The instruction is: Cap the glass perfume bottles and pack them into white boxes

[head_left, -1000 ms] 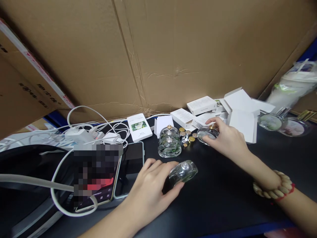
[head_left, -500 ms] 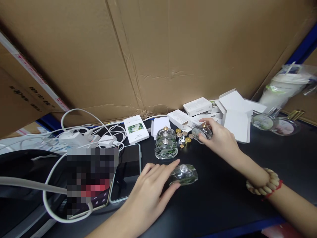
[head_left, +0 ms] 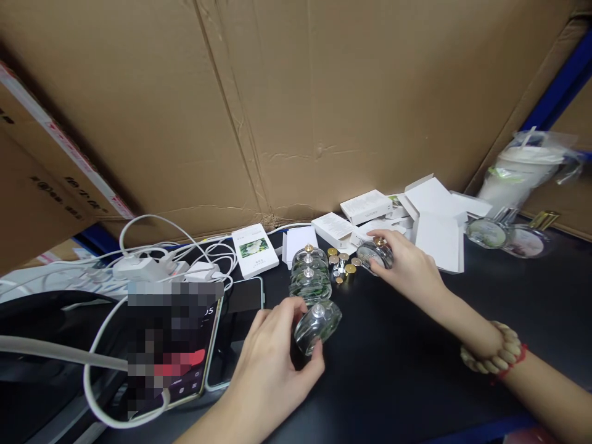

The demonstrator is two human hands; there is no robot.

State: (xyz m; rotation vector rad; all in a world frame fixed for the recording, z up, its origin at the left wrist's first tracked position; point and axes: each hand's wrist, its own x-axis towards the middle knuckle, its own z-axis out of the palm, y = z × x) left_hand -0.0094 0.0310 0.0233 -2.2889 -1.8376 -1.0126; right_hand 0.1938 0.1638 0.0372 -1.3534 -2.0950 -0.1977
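Note:
My left hand [head_left: 282, 351] grips a clear glass perfume bottle [head_left: 318, 327] between thumb and fingers. The bottle is turned at an angle, and its small spray nozzle shows on top. Just behind it, several similar bottles [head_left: 309, 280] stand in a row, one behind another. My right hand [head_left: 402, 259] is closed round another clear perfume bottle [head_left: 374, 254] at the right, thumb in front and fingers over the top. Between the row and that bottle stand several gold and silver caps [head_left: 350, 269], close together.
White boxes [head_left: 333, 230], some opened flat, lie along the cardboard wall [head_left: 277, 111]. Two flat round bottles [head_left: 527, 242] and a bagged cup [head_left: 522, 172] are at the right. White cables [head_left: 185, 256] and two phones [head_left: 235, 333] occupy the left.
My left hand has closed on its bottle, turned it and drawn it left toward the row. My right hand keeps hold of its bottle. The view has shifted slightly.

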